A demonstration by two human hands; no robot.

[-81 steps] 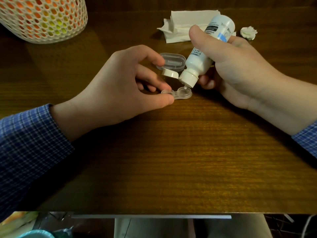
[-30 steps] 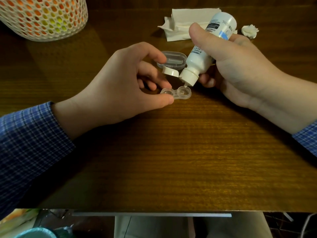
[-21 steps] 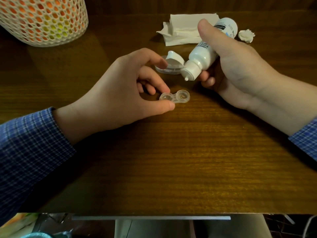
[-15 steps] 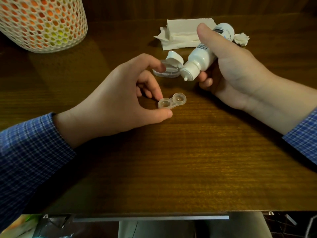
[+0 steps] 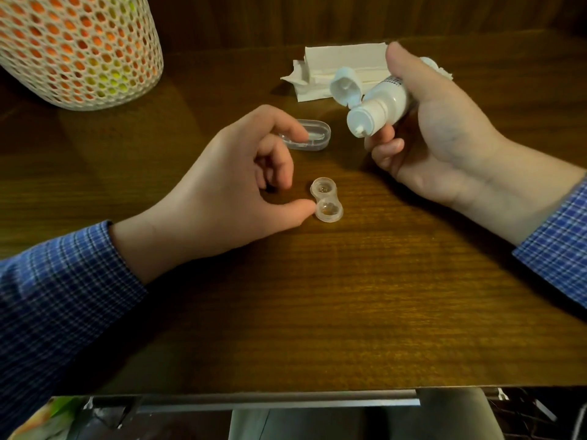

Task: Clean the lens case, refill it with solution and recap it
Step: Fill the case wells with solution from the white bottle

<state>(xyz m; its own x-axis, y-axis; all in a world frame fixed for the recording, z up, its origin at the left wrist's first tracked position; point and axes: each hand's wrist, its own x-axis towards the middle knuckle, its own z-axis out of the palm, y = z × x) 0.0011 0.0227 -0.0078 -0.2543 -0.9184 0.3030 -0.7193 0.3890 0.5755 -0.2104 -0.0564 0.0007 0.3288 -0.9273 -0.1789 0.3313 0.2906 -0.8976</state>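
Fingers first: my left hand (image 5: 228,192) hangs loosely curled, only the thumb tip touching the near well of the case (image 5: 326,200), nothing pinched. My right hand (image 5: 425,134) wraps round the bottle (image 5: 381,104), thumb on top, fingers underneath.

A second ago the nozzle was tipped down over the case; now the bottle is lifted clear and tilted away, its flip cap (image 5: 344,85) hanging open. The case has swung too, from lying across me to pointing away, one well near and one far. Both wells show a glint, so I judge the filling done and the recapping next, though I cannot tell how full they are.

The case sits on the table (image 5: 349,312) between my hands, uncovered. Its clear lid (image 5: 309,134) lies just behind my left fingers, partly hidden by them. Tissue (image 5: 333,68) lies farther back, and a mesh basket (image 5: 76,49) stands well off to the left. Wide bare wood runs toward the near edge, so I have room there. The open wells could spill if I nudge them.
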